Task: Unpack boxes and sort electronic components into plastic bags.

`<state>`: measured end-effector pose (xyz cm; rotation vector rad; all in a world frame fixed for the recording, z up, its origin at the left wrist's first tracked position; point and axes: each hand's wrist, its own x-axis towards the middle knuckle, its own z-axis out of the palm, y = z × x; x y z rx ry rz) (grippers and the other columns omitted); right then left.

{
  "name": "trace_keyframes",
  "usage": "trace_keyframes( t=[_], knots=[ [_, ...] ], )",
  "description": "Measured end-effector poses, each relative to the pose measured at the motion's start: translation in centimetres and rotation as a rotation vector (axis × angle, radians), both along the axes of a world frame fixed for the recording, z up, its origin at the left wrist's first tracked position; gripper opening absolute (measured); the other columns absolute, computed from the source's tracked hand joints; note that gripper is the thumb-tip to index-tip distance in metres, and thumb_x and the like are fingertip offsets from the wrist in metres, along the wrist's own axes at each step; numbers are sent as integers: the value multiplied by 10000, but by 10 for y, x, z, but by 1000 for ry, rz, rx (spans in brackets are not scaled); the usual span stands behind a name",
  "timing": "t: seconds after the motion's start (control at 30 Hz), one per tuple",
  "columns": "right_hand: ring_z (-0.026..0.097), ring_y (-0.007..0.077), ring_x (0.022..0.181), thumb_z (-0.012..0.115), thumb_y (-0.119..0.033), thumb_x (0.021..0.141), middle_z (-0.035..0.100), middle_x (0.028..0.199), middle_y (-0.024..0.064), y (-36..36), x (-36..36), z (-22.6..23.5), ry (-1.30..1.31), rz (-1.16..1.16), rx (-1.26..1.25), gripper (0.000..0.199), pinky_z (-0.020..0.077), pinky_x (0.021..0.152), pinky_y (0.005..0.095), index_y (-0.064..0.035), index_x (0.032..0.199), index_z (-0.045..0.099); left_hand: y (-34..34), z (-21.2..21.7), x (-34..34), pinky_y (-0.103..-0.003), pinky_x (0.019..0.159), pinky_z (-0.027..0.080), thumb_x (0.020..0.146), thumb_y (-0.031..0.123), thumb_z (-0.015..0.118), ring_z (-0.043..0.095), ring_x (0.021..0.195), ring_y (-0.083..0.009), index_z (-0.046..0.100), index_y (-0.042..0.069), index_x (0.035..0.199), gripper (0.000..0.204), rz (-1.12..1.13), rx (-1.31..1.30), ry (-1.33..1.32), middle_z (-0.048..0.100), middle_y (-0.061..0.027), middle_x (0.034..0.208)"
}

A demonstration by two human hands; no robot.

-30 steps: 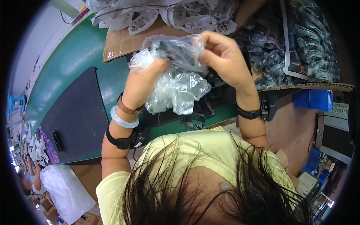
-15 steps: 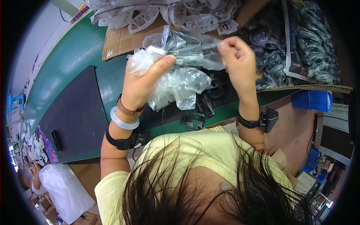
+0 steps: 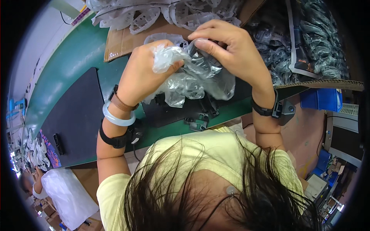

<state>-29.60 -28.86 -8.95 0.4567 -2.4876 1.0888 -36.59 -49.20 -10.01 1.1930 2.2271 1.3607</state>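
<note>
Both hands drawn closer together since before, left hand (image 3: 140, 75) fisted around crumpled clear plastic bag (image 3: 192, 79), right hand (image 3: 235, 52) arched over it, fingertips pinching its top, above green table (image 3: 73, 57)

Left hand (image 3: 140, 75), right hand (image 3: 235, 50), both gripping crumpled clear plastic bag (image 3: 192, 79)

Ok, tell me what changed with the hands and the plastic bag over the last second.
The right hand moved back left, closing on the left hand, and now presses its fingertips into the clear plastic bag. The left hand kept its grip on the crumpled end. The black mat stayed put.
</note>
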Motion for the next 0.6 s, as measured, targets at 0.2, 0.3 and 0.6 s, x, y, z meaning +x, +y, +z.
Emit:
trace_keyframes(
  t=[0.2, 0.3, 0.6],
  knots=[
    [549, 90, 703, 648, -56, 788, 617, 863, 31, -6, 15, 2, -47, -61, -64, 89, 425, 609, 210, -2, 859, 658, 7, -1, 0, -258, 627, 451, 764, 103, 673, 576, 652, -176, 603, 9, 865, 154, 173, 15, 427, 618, -75, 743],
    [482, 27, 643, 636, -75, 813, 604, 787, 3, 8, 11, -5, 16, -231, -216, 92, 367, 562, 167, 14, 823, 655, 10, -3, 0, -265, 641, 460, 756, 112, 683, 598, 680, -201, 619, 6, 900, 190, 199, 6, 471, 640, -105, 791],
    [409, 22, 436, 554, -184, 902, 668, 909, 136, 10, 13, 9, 38, -116, -623, 175, 320, 401, 130, -16, 898, 601, 2, 3, 9, -307, 717, 481, 701, 236, 749, 625, 771, -262, 611, 57, 1066, 429, 182, 152, 143, 649, -133, 837]
  ],
)
